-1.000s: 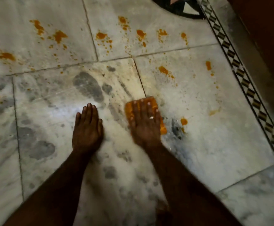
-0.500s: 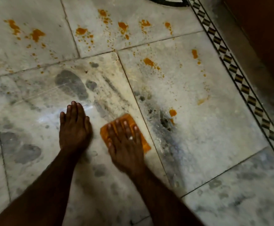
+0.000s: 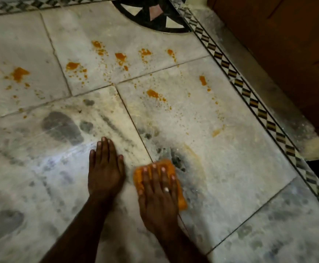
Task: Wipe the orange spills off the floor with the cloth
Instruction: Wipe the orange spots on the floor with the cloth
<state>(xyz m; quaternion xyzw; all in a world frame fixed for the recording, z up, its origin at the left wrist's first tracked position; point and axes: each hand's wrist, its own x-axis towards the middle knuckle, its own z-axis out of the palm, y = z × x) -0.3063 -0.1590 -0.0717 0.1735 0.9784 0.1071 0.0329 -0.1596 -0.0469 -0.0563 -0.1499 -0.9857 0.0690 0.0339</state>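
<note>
The wiping step is judged to be under way, with most of the work left to do. The cloth (image 3: pixel 138 177) is pressed flat against the floor (image 3: pixel 231 168) by the right hand (image 3: pixel 158 194), whose fingers are laid out straight on top of it rather than curled round it. Nothing is grasped. The left hand (image 3: pixel 105 168) is likewise released: it is spread palm-down on the bare marble at the cloth's 9 o'clock, just beside it, and is judged to serve as a prop.

The cloth is placed low in the middle of the view, across a tile joint (image 3: pixel 136 128). Its long axis is run from about 11 o'clock to 5 o'clock, and its far end is pointed toward 11 o'clock, close to the line of the fingers.

The orange spills (image 3: pixel 152 93) are seen unwiped, well apart from the cloth, from 10 o'clock round to 1 o'clock. A faint orange smear is also seen at 2 o'clock. A forward push toward 12 o'clock is therefore called for next, with pressure kept flat so that the stains are lifted rather than spread.
</note>
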